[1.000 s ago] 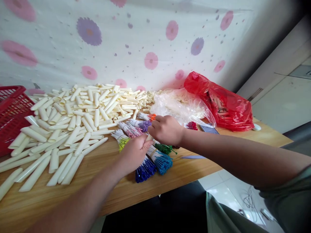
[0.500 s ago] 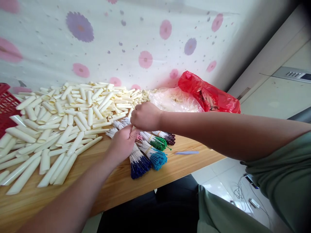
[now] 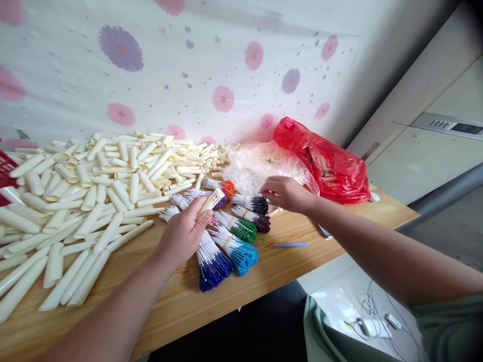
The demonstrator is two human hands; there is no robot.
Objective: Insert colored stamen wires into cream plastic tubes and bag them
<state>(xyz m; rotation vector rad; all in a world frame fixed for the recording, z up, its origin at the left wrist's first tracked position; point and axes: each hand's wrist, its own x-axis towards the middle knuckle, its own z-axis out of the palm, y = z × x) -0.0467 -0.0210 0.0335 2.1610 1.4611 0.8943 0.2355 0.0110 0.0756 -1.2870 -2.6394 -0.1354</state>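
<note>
Between its thumb and fingers, my left hand point(image 3: 183, 229) grips a short cream plastic piece with slots point(image 3: 212, 199), its slotted end pointing up and right. Beneath and beside it lie rubber-banded bundles of thin white sticks with coloured tips, among them a dark blue bundle point(image 3: 213, 264), a light blue bundle point(image 3: 236, 249), a green bundle point(image 3: 241, 226) and an orange one point(image 3: 226, 187). My right hand point(image 3: 289, 193) hovers beside the clear plastic bag point(image 3: 249, 168), fingers loosely bent and apart, nothing visible in them. A black-tipped bundle point(image 3: 252, 203) is just left of it.
A large heap of cream plastic tubes point(image 3: 98, 196) covers the table's left side, by a red basket point(image 3: 6, 173). A red plastic bag point(image 3: 328, 166) holding brownish pieces stands at the back right. A flat lilac strip point(image 3: 289, 245) lies near the front edge.
My hands were together over the bundles; now they are apart. My right hand has moved right toward the bags, while my left hand keeps the cream piece, now in plain view.
</note>
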